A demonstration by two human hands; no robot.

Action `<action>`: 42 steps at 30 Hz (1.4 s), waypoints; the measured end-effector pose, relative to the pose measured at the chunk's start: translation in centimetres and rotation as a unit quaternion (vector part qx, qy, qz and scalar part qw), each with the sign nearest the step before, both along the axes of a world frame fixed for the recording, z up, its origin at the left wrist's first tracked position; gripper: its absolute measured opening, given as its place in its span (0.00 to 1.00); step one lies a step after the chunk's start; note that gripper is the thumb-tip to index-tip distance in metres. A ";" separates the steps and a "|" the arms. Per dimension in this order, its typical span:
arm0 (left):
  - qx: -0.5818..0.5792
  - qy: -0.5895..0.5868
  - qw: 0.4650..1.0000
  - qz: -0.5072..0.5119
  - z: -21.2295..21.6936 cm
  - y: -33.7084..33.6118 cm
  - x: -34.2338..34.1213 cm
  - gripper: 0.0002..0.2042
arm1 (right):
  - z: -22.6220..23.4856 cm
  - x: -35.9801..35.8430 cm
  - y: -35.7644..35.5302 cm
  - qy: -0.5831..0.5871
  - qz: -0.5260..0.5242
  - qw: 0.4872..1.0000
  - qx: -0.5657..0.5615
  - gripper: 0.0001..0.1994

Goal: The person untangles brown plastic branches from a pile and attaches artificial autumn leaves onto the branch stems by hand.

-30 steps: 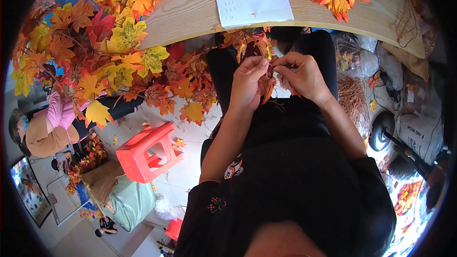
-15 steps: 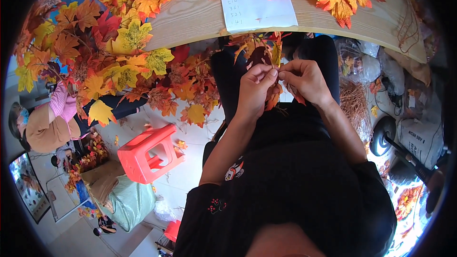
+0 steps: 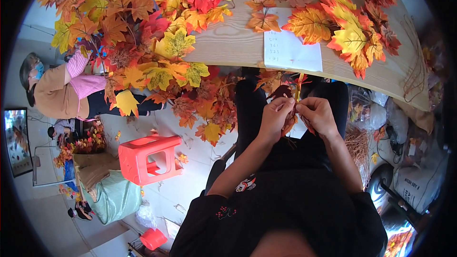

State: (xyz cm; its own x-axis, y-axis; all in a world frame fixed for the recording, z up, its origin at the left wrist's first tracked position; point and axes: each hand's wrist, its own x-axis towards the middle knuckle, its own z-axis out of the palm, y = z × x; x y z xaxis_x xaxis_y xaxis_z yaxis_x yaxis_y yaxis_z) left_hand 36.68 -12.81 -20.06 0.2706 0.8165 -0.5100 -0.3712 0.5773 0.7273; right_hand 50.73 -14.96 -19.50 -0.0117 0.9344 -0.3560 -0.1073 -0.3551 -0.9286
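Note:
Over my lap, just below the table's near edge, a small spray of artificial autumn leaves (image 3: 284,91) in orange, yellow and dark red hangs between my hands. My left hand (image 3: 275,118) is closed on it, thumb pressed to the fingers. Close beside it, my right hand (image 3: 318,115) pinches the same spray, thumb against forefinger. The fingertips almost meet, and the thin stem part between them is too small to make out. Some of its leaves show below the fingers, partly covered by my hands.
The wooden table (image 3: 223,43) carries many artificial maple leaves and a white handwritten sheet (image 3: 290,57). A leaf garland (image 3: 209,109) hangs off its left side. A red plastic stool (image 3: 143,162) stands at left, near a person (image 3: 62,85). Bags and brown stems (image 3: 357,150) lie at right.
The whole view has shifted, so table, hands and stool sit elsewhere in the picture. Both hands keep their pinch on the leaf spray, fingertips still close together.

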 end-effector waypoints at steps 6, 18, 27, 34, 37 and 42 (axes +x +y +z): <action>0.113 0.036 0.993 -0.021 0.0 -0.2 -0.6 0.06 | 1.4 -1.1 0.1 0.093 -0.024 0.994 -0.050 0.07; 0.344 0.241 0.895 -0.149 -2.0 -0.2 -1.0 0.06 | 0.8 0.5 2.0 -0.480 -0.032 0.825 0.298 0.04; -0.133 -0.212 0.967 -0.056 -1.4 4.8 -2.3 0.06 | 8.6 -3.4 6.5 -0.492 0.078 0.767 0.404 0.04; -0.249 -0.191 0.949 0.046 -5.1 4.0 -2.2 0.05 | 16.7 -9.7 21.7 -0.430 0.047 0.778 0.455 0.05; -0.200 -0.189 0.959 0.066 -5.5 3.8 -2.6 0.07 | 15.4 -13.0 30.5 -0.395 -0.002 0.808 0.437 0.08; -0.193 -0.184 0.959 0.096 -3.9 3.3 -4.6 0.08 | 13.4 -18.4 36.1 -0.442 -0.084 0.819 0.356 0.09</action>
